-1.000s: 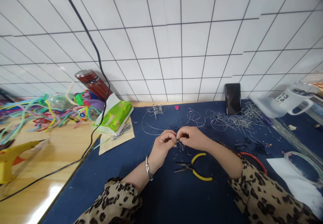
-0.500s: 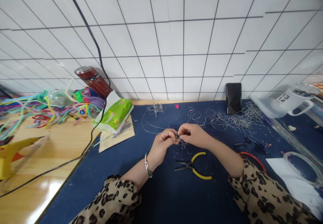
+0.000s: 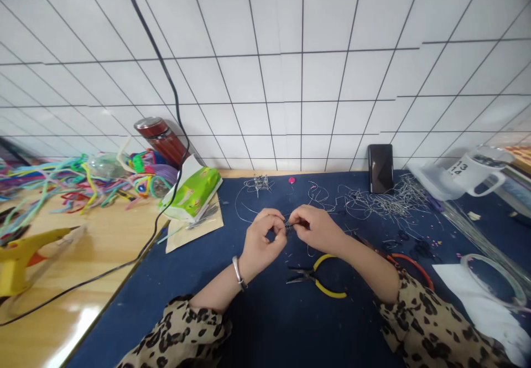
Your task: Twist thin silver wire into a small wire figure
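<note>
Wire piece point(image 3: 289, 227), small and dark, pinched between both hands over the middle of the blue-covered surface point(image 3: 269, 318), short of the far edge; its shape is mostly hidden by fingertips and too fine to make out. Left forearm slants in from the near edge, up and toward the right; metal bracelet point(image 3: 238, 273) at the wrist, spotted sleeve point(image 3: 186, 329) bunched below the elbow. Left hand point(image 3: 262, 240): thumb and forefinger bowed into a ring, tips closed on the piece's left side, other fingers curled above. Right forearm slants in from the near right, its sleeve point(image 3: 431, 318) bunched likewise. Right hand point(image 3: 318, 228): back of the hand up, thumb and forefinger closed on the piece's right side, remaining fingers tucked and partly hidden. Fingertips of the two hands nearly meet; cannot tell whether they touch. Yellow-handled pliers point(image 3: 309, 275) lie just nearside of the hands, handles spread, nose toward the left edge. Along the far edge, left to right: wire cluster point(image 3: 261, 182), pink disc point(image 3: 291, 180), black phone point(image 3: 380, 169) upright near the wall, loose wire tangle point(image 3: 390, 204) beside it.
</note>
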A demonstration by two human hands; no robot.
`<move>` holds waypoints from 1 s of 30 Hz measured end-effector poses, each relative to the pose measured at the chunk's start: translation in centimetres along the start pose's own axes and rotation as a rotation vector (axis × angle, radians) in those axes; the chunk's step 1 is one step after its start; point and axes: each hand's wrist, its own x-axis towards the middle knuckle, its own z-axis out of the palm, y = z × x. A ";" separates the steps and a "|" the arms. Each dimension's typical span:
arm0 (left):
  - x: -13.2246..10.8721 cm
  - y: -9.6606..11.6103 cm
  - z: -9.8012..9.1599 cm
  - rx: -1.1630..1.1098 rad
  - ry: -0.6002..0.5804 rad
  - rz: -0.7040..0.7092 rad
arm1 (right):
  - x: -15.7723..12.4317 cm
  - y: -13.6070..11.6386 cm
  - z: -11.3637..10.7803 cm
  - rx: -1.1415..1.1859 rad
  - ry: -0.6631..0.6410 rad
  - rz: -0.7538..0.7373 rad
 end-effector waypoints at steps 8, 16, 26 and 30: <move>0.2 0.9 -0.5 -0.019 -0.047 0.004 | -0.4 -0.7 0.3 0.043 -0.004 -0.055; -0.4 0.4 -0.1 -0.248 -0.022 -0.159 | -0.6 -0.3 0.7 0.339 0.003 0.145; -1.0 0.5 1.3 -0.605 0.011 -0.304 | -0.8 0.3 0.6 0.923 -0.079 0.331; -0.9 0.6 1.5 -0.735 -0.015 -0.375 | -0.8 0.7 1.2 1.032 -0.075 0.384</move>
